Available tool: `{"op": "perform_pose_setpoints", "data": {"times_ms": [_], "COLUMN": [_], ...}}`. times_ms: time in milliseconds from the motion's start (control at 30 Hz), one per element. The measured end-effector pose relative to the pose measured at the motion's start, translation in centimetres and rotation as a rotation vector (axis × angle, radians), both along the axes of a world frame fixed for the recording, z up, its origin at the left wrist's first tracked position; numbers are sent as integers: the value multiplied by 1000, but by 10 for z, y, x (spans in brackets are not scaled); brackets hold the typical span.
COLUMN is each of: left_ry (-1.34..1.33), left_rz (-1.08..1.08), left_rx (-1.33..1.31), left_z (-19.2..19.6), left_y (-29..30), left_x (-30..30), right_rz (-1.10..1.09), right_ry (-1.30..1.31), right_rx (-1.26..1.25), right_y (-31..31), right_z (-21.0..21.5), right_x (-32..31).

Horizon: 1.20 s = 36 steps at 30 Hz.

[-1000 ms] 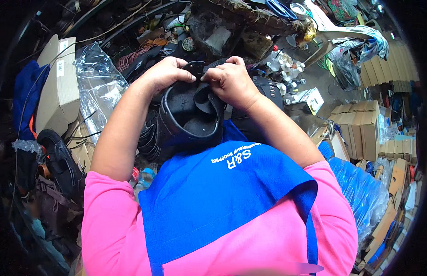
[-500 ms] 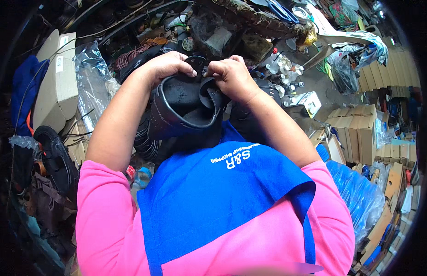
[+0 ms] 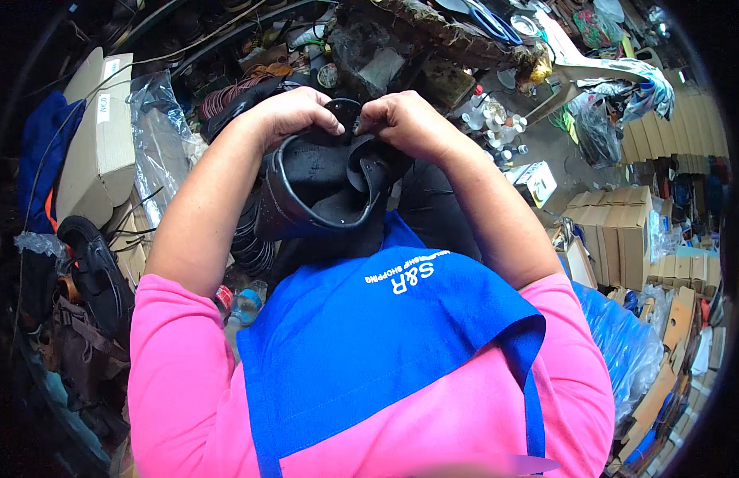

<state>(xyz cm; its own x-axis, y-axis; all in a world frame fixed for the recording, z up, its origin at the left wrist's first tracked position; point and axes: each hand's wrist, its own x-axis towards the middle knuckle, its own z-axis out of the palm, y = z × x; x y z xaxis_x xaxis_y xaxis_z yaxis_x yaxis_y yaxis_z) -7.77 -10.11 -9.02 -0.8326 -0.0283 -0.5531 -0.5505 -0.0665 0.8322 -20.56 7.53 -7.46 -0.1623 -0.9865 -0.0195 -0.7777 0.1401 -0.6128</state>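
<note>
Cluttered workshop floor (image 3: 545, 143), stacked cardboard boxes (image 3: 616, 231)

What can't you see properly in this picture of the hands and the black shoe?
- Head view: the fingertips of the left hand and right hand curl behind the black shoe upper, so what they pinch is hidden.
- The shoe's lower part is covered by the blue apron.
- The small bottles are too tiny to tell apart.
- The picture's dark rim cuts off the cardboard boxes.
</note>
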Motion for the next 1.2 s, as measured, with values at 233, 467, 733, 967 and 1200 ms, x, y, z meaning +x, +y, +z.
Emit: {"op": "perform_pose_setpoints", "data": {"times_ms": [233,467,733,967,1200], "left_ry": [167,165,171,383,843], "left_rz": [114,236,256,325,244], "left_rx": [-445,-750,-684,-537,-1104], "left_z": [12,21,14,41,53], "left_y": [26,53,51,68,108], "left_x": [24,39,39,42,61], "right_rz": [-66,-174,-175,-255,-345], "right_ry": [109,207,304,434,400], "right_rx": [143,-94,-212,-334,-280], "right_y": [-1,0,8,34,65], "right_z": [9,2,-21,18,31], "right_x": [19,36,35,46,64]}}
